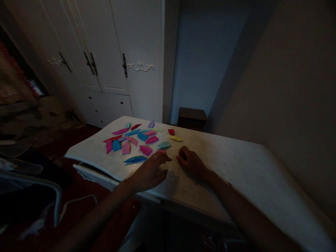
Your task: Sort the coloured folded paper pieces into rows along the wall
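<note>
My left hand [153, 171] is over the front of the white table [231, 164], palm down, with fingers and thumb apart and a ring on one finger. Just beyond its fingers lies a pink folded paper piece [162, 151], partly covered by the hand. To the right, my right hand [191, 162] is curled, thumb and fingers together; whatever may be in them is hidden. Several other folded papers are spread over the table's left half, among them a blue one [135, 160], a magenta one [145, 150], a pale green one [164, 145] and a yellow one [175, 138].
An open drawer [97, 175] juts out below the table's left front edge. A white wardrobe [143, 91] stands behind, with a small brown cabinet [193, 113] beside it. Along the right runs a wall [288, 87]. A metal-framed chair [56, 196] is at the lower left.
</note>
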Available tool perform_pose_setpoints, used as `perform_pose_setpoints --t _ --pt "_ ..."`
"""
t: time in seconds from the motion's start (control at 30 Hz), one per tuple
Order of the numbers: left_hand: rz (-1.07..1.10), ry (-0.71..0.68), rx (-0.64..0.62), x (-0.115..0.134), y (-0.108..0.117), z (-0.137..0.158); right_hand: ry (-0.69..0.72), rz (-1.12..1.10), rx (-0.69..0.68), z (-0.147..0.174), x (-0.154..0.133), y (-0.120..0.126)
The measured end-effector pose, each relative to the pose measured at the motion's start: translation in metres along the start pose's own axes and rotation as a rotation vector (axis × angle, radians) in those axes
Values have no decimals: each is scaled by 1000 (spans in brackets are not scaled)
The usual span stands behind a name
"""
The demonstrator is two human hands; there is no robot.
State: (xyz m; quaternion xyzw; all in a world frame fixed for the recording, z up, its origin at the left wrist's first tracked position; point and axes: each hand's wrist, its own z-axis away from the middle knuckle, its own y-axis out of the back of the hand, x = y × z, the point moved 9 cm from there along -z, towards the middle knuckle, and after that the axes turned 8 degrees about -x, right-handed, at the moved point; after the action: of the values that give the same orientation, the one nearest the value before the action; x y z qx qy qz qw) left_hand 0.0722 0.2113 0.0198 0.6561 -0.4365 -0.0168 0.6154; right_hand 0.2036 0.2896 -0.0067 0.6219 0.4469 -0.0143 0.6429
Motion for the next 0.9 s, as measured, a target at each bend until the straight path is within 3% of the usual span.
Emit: perform_pose_setpoints --t 0.17,0.27,0.37,0.5,0.6,0.9 --pt "61 99 2 4 -33 -20 -23 82 208 28 15 36" --pt "16 64 -37 8 -44 -28 -78 159 369 53 32 66" --pt "-54 37 -119 10 -53 -29 -181 143 421 71 56 85" --pt "-194 17 -215 14 -61 -27 -282 64 400 80 77 90" --pt "-220 12 -217 13 -62 -26 -346 41 315 77 80 81" --pt "49 57 -147 2 -52 -29 -431 171 194 72 67 67"
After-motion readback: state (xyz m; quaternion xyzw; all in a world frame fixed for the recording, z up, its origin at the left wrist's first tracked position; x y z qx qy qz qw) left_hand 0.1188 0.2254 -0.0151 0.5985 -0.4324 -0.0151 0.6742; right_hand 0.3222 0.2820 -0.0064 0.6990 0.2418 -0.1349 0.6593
